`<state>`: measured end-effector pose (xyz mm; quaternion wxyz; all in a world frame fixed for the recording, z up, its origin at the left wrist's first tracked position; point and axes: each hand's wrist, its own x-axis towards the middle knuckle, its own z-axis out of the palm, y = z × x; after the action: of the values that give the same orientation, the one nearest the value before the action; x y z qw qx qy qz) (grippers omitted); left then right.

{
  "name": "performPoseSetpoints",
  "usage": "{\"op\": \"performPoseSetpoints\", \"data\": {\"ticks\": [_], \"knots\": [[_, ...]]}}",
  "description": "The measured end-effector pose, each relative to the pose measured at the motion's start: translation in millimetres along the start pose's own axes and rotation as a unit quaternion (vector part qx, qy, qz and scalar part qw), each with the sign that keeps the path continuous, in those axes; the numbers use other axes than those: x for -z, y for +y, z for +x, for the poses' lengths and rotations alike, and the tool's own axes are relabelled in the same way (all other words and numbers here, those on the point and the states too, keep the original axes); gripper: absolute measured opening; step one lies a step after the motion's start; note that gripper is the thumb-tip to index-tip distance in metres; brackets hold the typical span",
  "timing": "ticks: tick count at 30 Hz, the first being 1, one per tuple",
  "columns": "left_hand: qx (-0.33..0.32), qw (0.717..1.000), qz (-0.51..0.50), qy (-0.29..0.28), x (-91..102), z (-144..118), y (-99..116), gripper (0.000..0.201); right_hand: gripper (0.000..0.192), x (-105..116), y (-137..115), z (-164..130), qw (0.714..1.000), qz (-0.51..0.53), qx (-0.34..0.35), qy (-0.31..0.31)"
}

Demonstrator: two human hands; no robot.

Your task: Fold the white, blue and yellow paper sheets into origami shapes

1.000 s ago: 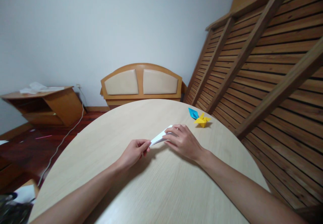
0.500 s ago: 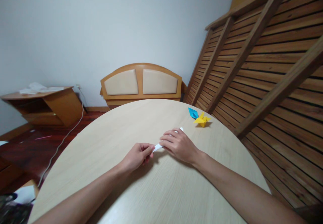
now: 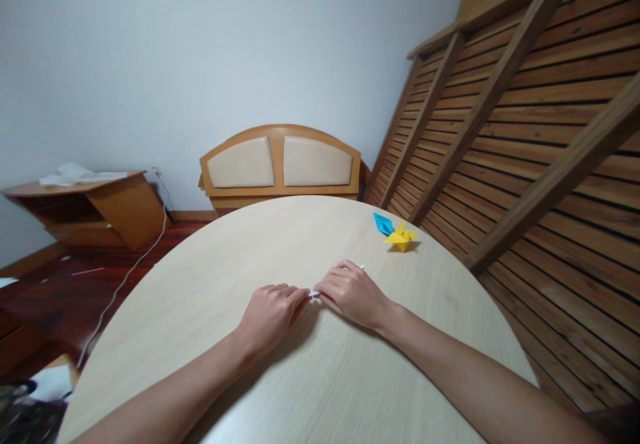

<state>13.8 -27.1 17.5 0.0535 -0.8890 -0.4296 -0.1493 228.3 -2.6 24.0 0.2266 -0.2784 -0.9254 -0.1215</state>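
Note:
Between my two hands runs a narrow folded white paper (image 3: 314,294), mostly covered by my fingers. My left hand (image 3: 273,314) is closed on its near left end, knuckles up. Wrapped over the rest of it is my right hand (image 3: 353,296), and a small white tip pokes out beyond those fingers. Past my right hand, a yellow origami crane (image 3: 401,237) stands on the round pale table (image 3: 240,251). A blue folded-paper piece (image 3: 383,224) lies just behind the crane, to its left.
A wooden headboard (image 3: 280,161) with two cream panels stands behind the table. On the right leans a large slatted wooden frame (image 3: 500,144). At the left are a low cabinet (image 3: 115,211) with white sheets on top and a cable (image 3: 125,281) along the floor.
My left hand has turned over so its knuckles face up. Less of the white paper shows between my hands, and my right fingers have drawn closer together over it.

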Motion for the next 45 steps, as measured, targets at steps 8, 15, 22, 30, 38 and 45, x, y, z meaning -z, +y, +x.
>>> {"op": "performPoseSetpoints", "data": {"ticks": [8, 15, 22, 30, 38, 45], "knots": [[0.037, 0.998, -0.02, -0.041, 7.8, 4, -1, 0.034, 0.017, 8, 5, 2, 0.998, -0.015, -0.026, -0.056], [0.048, 0.998, -0.026, -0.038, 8.2, 3, -11, 0.036, 0.016, 18, 17, 0, 0.993, -0.036, -0.065, -0.088], [0.058, 0.997, -0.046, -0.025, 6.4, 1, -19, 0.034, 0.009, 25, 32, -7, 0.991, -0.015, -0.093, -0.092], [0.071, 0.991, -0.117, 0.016, -0.8, 0, -28, 0.031, 0.009, 25, 53, -18, 0.992, -0.005, -0.107, -0.068], [0.129, 0.987, -0.086, 0.037, 1.1, 2, -29, 0.042, 0.012, 23, 64, -24, 0.988, -0.001, -0.149, 0.043], [0.122, 0.988, -0.082, 0.035, -2.4, 3, -26, 0.043, 0.01, 23, 45, -17, 0.988, 0.02, -0.115, 0.105]]}}
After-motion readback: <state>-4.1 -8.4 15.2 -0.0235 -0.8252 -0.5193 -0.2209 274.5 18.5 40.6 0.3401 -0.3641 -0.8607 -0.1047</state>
